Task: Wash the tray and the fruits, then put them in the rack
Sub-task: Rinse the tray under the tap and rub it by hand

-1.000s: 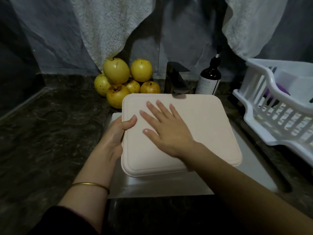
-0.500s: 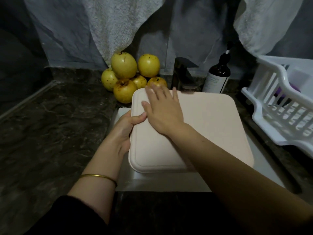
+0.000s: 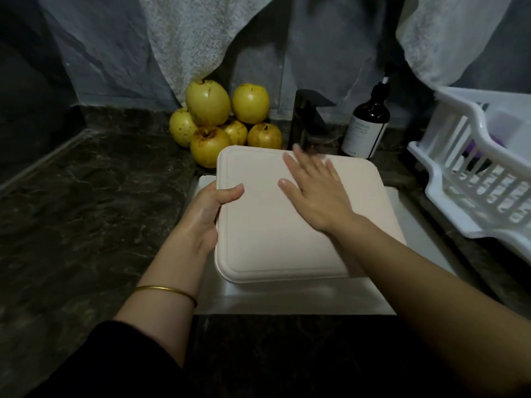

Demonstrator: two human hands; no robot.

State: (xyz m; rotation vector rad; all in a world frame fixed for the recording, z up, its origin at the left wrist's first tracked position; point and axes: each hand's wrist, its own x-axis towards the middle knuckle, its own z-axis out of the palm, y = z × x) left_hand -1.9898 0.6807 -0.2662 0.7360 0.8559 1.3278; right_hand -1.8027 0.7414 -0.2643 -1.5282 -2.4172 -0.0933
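Head view shows tray (image 3: pixel 287 219) over sink (image 3: pixel 287 300), left hand (image 3: pixel 207 214) gripping its 9 o'clock edge, right hand (image 3: pixel 313 193) flat, fingers spread, near the faucet (image 3: pixel 307 122) at 12 o'clock; tray wash in hand, I judge, next needing water on, fruits (image 3: pixel 221 122) piled at 11 o'clock.

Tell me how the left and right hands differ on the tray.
The left hand grips the tray by its left edge, thumb curled on top; the right hand lies flat, fingers straight. The left wrist wears a bangle; the right is bare. Both touch the tray.
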